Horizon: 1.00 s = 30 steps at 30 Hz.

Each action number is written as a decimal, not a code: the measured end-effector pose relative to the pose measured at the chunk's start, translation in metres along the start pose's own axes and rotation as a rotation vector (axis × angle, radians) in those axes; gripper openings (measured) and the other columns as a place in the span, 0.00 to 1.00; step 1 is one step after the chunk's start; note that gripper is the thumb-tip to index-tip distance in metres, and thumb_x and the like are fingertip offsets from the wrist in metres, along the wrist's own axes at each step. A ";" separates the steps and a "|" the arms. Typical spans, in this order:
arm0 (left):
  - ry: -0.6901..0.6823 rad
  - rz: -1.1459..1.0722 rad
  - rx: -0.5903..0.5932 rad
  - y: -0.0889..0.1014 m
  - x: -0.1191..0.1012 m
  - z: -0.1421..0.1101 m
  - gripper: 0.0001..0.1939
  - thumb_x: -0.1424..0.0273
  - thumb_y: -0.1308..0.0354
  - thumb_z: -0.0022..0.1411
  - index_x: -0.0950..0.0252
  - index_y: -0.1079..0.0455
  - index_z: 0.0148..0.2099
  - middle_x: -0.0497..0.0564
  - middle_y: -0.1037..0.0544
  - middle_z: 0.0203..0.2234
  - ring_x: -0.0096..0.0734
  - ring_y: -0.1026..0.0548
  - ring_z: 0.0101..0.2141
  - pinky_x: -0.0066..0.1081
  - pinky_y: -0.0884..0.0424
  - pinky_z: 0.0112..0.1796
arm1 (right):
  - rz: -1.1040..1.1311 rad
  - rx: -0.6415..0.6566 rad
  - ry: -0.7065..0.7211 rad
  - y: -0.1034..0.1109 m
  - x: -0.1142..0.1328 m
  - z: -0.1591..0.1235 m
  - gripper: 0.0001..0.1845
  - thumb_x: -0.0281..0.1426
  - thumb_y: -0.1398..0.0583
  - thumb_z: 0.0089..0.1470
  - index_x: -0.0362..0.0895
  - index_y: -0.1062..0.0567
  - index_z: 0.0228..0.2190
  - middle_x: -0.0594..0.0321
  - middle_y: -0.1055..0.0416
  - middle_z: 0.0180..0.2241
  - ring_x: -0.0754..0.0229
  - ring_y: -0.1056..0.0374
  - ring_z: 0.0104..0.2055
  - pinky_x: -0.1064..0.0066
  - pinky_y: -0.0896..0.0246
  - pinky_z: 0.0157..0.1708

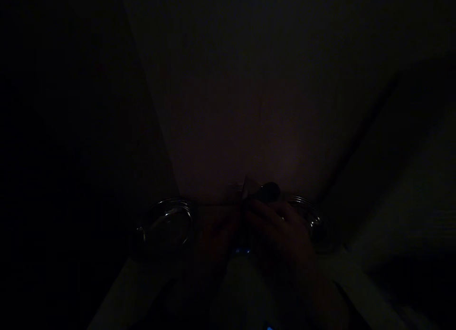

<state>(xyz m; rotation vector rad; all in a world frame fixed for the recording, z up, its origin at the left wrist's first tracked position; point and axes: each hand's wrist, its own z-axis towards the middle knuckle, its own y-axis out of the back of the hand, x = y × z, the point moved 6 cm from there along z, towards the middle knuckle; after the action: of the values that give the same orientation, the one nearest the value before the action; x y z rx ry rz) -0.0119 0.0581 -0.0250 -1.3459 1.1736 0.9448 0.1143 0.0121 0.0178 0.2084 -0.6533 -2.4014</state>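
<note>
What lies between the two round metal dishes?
The head view shows the left hand and right hand there, around a dark object, too dim to identify.

Just beyond our right hand's fingers (274, 216) we see a dark rounded object (270, 192), smooth and faintly glossy, its material lost in the gloom. On either side of the fingers sit a polished metal dish (166, 230) and a second polished metal dish (313, 220), both shining. Below the fingers, a matt pale cylinder (242, 292) carries a glossy blue band (242, 250). Beyond them stretches a smooth, matt pale panel (249, 106).
</note>
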 end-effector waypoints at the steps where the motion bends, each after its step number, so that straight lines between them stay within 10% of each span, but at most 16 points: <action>1: 0.011 0.021 -0.047 0.004 0.000 0.000 0.17 0.57 0.34 0.49 0.61 0.21 0.39 0.53 0.18 0.40 0.43 0.24 0.46 0.37 0.32 0.50 | -0.001 0.006 -0.002 0.000 0.001 0.000 0.14 0.24 0.44 0.58 0.43 0.24 0.44 0.57 0.24 0.46 0.54 0.35 0.41 0.61 0.34 0.37; 9: -0.040 0.016 0.152 -0.009 0.008 -0.002 0.18 0.58 0.36 0.52 0.62 0.21 0.42 0.55 0.19 0.42 0.44 0.24 0.46 0.37 0.32 0.51 | -0.016 -0.039 -0.074 0.006 -0.015 0.006 0.13 0.25 0.45 0.59 0.40 0.24 0.44 0.54 0.23 0.44 0.54 0.34 0.38 0.61 0.32 0.36; 30: 0.031 0.015 -0.237 0.007 -0.001 0.000 0.14 0.55 0.36 0.51 0.58 0.23 0.35 0.51 0.19 0.36 0.39 0.22 0.41 0.31 0.26 0.38 | 0.071 -0.091 0.104 0.000 0.013 -0.004 0.09 0.25 0.40 0.56 0.39 0.25 0.40 0.56 0.22 0.43 0.53 0.37 0.41 0.60 0.37 0.36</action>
<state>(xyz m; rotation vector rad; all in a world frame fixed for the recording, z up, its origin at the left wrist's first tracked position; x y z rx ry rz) -0.0187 0.0582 -0.0253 -1.5458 1.1223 1.1047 0.1056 0.0021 0.0142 0.2657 -0.4952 -2.3287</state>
